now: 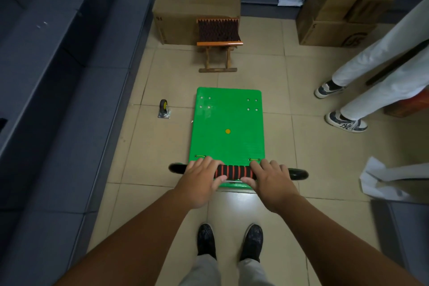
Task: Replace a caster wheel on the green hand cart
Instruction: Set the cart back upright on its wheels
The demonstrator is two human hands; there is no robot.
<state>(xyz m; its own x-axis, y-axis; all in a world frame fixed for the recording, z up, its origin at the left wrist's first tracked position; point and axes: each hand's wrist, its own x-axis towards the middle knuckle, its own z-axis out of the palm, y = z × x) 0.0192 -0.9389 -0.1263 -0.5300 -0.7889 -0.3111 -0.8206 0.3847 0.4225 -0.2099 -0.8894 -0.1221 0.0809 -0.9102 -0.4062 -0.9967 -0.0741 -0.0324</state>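
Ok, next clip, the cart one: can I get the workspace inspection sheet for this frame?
Surface: beige tiled floor.
Job's things: green hand cart deck up on the floor; loose caster wheel on the floor to its left, apart from it.
Clutter: folding stool and cardboard box beyond the cart; stacked boxes far right; crumpled white paper at right.
Grippers: left hand and right hand both grip the foam handle.
Cables: nothing seen.
Surroundings: dark grey seating along the left; a bystander's legs at right.
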